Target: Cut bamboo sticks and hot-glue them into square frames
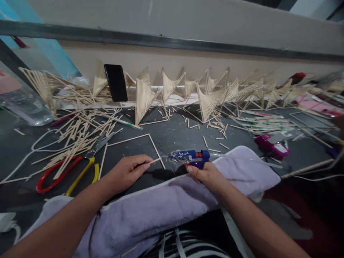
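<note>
My left hand [134,172] pinches a short thin wooden stick [156,161] between thumb and fingers, its free end pointing right. Wrapped round a blue hot glue gun [190,157] is my right hand [202,173]. The nozzle points left and meets the tip of the stick, or nearly so. A small red light glows on the gun's body, and a clear glue stick [242,156] runs out of its back. Behind the hands, several sticks form an angular frame [129,139] lying on the dark table. A lilac cloth [172,200] lies under my forearms.
Red-and-yellow scissors [90,159] lie left beside a heap of loose sticks [77,130]. Twisted stick structures [145,100] line the back, with a black phone [116,83] propped among them. A purple device [272,146] sits right; a clear bottle [24,104] stands far left.
</note>
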Tool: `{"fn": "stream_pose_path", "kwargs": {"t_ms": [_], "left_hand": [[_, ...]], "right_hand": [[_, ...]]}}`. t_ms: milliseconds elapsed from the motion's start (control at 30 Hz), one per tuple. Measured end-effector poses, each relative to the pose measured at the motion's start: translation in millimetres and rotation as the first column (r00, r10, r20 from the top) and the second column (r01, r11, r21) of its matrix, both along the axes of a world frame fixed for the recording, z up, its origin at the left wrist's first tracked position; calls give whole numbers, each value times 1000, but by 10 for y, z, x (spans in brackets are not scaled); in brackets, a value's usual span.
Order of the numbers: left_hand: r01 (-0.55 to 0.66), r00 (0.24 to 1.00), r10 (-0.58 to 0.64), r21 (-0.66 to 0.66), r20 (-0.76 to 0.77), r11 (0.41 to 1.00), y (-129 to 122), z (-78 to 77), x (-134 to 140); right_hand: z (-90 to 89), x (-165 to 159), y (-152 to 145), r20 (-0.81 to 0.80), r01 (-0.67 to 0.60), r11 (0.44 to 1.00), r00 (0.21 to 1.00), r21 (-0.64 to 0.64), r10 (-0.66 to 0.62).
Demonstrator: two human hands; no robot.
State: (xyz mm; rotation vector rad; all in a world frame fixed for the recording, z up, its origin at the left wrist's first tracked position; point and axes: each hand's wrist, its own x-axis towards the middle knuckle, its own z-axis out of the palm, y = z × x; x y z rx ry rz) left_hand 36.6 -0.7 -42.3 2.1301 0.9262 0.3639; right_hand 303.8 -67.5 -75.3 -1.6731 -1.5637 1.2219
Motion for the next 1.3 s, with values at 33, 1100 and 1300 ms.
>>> {"fn": "stream_pose_path", "kwargs": {"t_ms": [33,1100,1300], "left_hand": [[0,1000,0,3,2,1000,0,-2,-2],[74,997,-75,71,20,995,31,-6,-42],[167,986,-162,156,-44,974,70,-69,-80]], "right_hand": [[2,-3,-1,0,1,1000,1000,5,-1],[184,84,233,-22,-43,999,999,-26,42],[212,442,762,-212,61,986,973,-152,-93]]}}
